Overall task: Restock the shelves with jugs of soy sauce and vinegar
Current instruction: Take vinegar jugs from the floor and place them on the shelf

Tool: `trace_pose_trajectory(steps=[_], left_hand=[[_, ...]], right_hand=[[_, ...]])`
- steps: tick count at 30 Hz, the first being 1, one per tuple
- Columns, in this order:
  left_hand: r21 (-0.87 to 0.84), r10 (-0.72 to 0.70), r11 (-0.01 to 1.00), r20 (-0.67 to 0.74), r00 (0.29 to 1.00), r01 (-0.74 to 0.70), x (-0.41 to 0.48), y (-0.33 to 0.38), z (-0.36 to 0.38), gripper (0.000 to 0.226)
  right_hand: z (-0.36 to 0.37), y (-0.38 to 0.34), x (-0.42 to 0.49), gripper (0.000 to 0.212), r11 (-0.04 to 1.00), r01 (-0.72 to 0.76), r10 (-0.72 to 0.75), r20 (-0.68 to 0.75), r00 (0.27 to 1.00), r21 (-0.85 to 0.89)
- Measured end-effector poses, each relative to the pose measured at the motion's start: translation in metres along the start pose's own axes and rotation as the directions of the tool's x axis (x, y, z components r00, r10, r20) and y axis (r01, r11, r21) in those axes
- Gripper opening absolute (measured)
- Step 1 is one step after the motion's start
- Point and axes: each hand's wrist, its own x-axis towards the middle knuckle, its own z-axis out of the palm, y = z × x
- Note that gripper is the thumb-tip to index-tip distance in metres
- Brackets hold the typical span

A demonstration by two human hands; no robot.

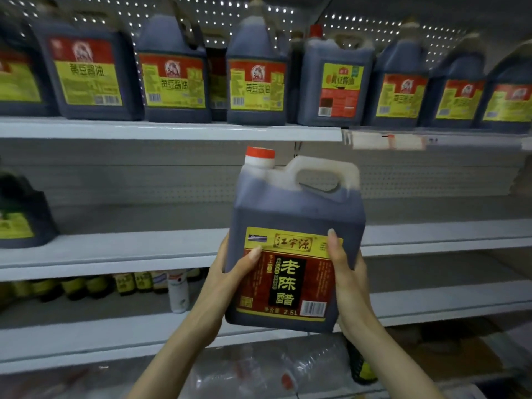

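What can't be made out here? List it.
- Head view: price tags on the upper shelf edge, smeared by blur.
- Small bottles low on the left: labels too small and dim.
- Jug underside: faces away; left hand and right hand cover its sides.

Both your bare forearms rise from the bottom of the view and converge toward the middle. Your left hand (227,279) is cupped with the palm turned inward to the right, its thumb (250,259) laid across the front and pointing up and right, the other fingers hidden behind. Your right hand (349,280) mirrors it, palm facing left, its thumb (335,246) stretched upward along the front. Both wrists are bent back slightly, and the two hands press toward each other in a clamping grip.
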Motion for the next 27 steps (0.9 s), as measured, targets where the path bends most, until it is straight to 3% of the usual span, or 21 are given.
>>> trace_pose_trajectory(steps=[5,15,21,24,27], left_hand=[[-0.015,-0.047,0.999,-0.014,0.999,0.046,0.032,-0.014,-0.028,0.082],[0.040,-0.105,0.993,-0.126,0.986,0.111,0.116,-0.042,-0.082,0.086],[0.063,-0.118,0.989,-0.220,0.968,0.135,0.150,-0.052,-0.120,0.095],[0.072,-0.129,0.986,-0.243,0.961,0.150,0.159,-0.057,-0.138,0.115],[0.081,-0.129,0.985,-0.254,0.958,0.155,0.170,-0.063,-0.162,0.118]], right_hand=[[0.023,0.026,0.035,0.088,1.000,-0.030,0.030,0.049,0.998,0.000],[0.068,0.095,0.126,0.090,0.992,-0.126,0.122,0.122,0.985,0.028],[0.107,0.128,0.165,0.117,0.985,-0.175,0.171,0.177,0.969,0.004],[0.123,0.143,0.178,0.112,0.981,-0.196,0.194,0.192,0.962,-0.008],[0.142,0.155,0.186,0.110,0.977,-0.210,0.211,0.194,0.958,-0.022]])
